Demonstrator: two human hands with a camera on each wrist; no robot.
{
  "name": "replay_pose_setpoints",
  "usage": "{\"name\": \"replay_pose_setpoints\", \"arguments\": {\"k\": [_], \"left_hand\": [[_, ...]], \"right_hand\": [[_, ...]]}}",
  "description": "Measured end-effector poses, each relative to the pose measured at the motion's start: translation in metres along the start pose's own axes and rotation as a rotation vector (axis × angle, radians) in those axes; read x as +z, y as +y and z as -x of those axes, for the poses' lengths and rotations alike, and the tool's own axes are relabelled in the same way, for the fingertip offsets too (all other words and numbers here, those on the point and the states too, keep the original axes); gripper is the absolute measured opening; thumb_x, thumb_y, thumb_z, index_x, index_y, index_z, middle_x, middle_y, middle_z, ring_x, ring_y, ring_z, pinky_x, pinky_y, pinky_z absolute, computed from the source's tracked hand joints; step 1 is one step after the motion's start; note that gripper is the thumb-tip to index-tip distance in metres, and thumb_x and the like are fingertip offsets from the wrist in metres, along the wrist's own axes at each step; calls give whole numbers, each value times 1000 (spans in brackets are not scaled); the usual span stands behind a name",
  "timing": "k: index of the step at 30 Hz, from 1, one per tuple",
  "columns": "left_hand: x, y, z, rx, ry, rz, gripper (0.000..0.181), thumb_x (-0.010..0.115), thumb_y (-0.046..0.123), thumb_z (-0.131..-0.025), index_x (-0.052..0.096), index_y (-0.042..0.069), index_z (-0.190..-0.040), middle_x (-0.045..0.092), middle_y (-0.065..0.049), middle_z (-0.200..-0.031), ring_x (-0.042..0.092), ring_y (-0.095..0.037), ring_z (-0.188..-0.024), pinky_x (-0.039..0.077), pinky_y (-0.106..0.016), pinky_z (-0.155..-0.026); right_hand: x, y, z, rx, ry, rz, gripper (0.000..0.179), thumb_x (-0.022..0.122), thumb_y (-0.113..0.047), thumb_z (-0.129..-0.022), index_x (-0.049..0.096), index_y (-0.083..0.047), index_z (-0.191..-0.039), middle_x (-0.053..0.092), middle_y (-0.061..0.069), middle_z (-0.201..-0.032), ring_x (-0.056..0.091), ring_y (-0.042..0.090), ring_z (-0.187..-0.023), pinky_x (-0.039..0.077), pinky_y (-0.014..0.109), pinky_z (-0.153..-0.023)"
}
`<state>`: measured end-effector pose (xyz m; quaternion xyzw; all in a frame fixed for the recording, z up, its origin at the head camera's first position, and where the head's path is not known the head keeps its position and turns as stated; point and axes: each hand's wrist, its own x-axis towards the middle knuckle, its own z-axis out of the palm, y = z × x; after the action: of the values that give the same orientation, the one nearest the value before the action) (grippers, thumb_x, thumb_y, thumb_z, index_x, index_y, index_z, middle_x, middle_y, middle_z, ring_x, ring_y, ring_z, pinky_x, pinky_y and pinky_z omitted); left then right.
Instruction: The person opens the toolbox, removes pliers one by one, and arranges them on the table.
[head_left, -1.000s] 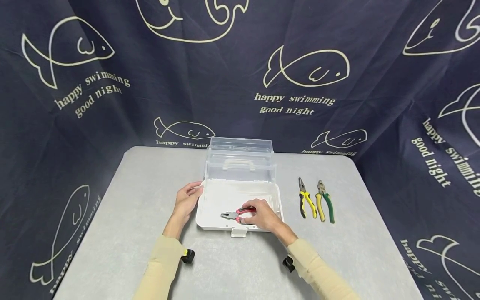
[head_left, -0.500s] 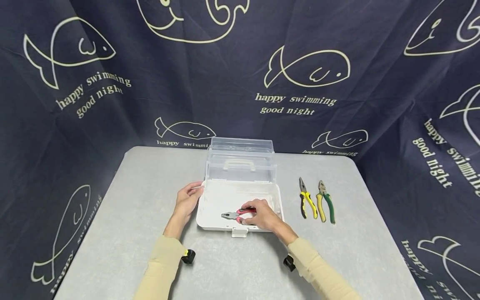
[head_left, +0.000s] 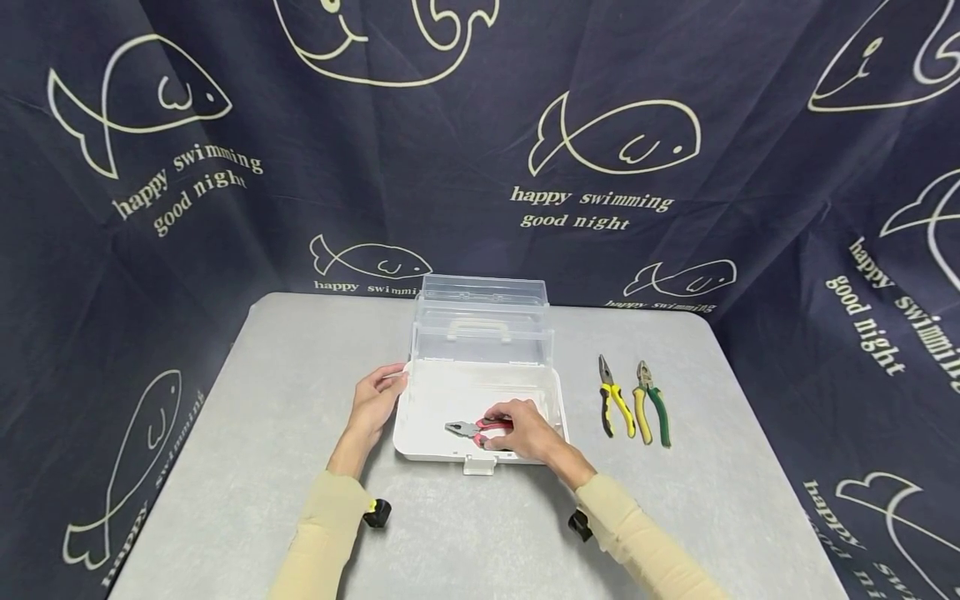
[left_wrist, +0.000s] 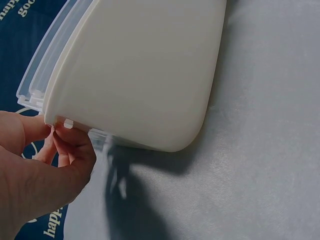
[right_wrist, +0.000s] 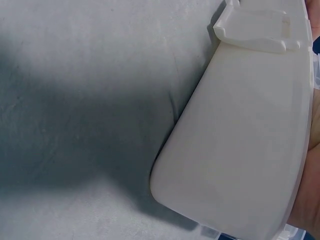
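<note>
A white toolbox [head_left: 435, 456] with its clear lid [head_left: 480, 346] raised stands mid-table. My left hand [head_left: 372, 407] pinches the box's rim near the back left corner; the left wrist view shows thumb and fingers meeting at the edge [left_wrist: 52, 102]. Inside the box, my right hand [head_left: 531, 433] grips the red-and-black handles of combination pliers [head_left: 462, 429], their grey head pointing left. In the right wrist view the box's outer wall [right_wrist: 240, 130] hides the pliers and most of the hand.
To the right of the box lie yellow-and-black long-nose pliers [head_left: 606, 392] and green-and-yellow combination pliers [head_left: 645, 387], side by side. A latch [head_left: 478, 466] juts from the box front. Dark fish-print cloth [head_left: 480, 167] hangs behind the grey table [head_left: 300, 350].
The head of the red-handled pliers has shifted very slightly right inside the box. Both hands stay almost where they were, with the same holds.
</note>
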<state>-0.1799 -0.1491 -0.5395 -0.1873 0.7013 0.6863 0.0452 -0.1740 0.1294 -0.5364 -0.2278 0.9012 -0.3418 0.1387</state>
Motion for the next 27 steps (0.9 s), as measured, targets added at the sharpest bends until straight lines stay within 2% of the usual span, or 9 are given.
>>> {"name": "replay_pose_setpoints", "arguments": {"k": [8, 13, 17, 22, 27], "left_hand": [[0, -1, 1, 24, 0, 31, 35, 65, 13, -102, 63, 1, -135, 69, -17, -117, 64, -21, -99, 49, -24, -81], [2, -1, 1, 29, 13, 29, 33, 65, 12, -102, 64, 1, -133, 70, -15, -114, 63, -15, -94, 49, -22, -79], [3, -2, 0, 38, 7, 32, 32, 65, 11, -101, 64, 1, -132, 70, -13, -111, 62, -11, -90, 50, -22, -78], [2, -2, 0, 36, 1, 24, 33, 65, 12, -101, 64, 1, -133, 70, -15, -115, 63, -13, -93, 50, -23, -80], [0, -2, 0, 30, 0, 11, 33, 65, 13, -102, 64, 3, -133, 70, -15, -117, 63, -15, -96, 50, -23, -81]], "right_hand": [[-1, -2, 1, 6, -12, 18, 35, 89, -11, -79, 74, -3, -109, 74, 5, -98, 61, 22, -91, 46, 39, -86], [-2, -2, 2, -19, -28, 9, 33, 89, -10, -80, 73, -1, -107, 73, 7, -96, 62, 21, -85, 50, 34, -79], [-3, -2, 2, -27, -27, 27, 33, 90, -11, -79, 72, -2, -105, 71, 7, -96, 59, 22, -88, 49, 37, -82], [-4, -4, 1, -46, -33, 58, 35, 91, -11, -77, 70, -3, -103, 68, 7, -95, 57, 23, -91, 49, 40, -83], [-6, -8, -1, -76, -70, 41, 34, 89, -6, -78, 64, -2, -100, 70, 7, -95, 63, 20, -89, 52, 39, -82]]}}
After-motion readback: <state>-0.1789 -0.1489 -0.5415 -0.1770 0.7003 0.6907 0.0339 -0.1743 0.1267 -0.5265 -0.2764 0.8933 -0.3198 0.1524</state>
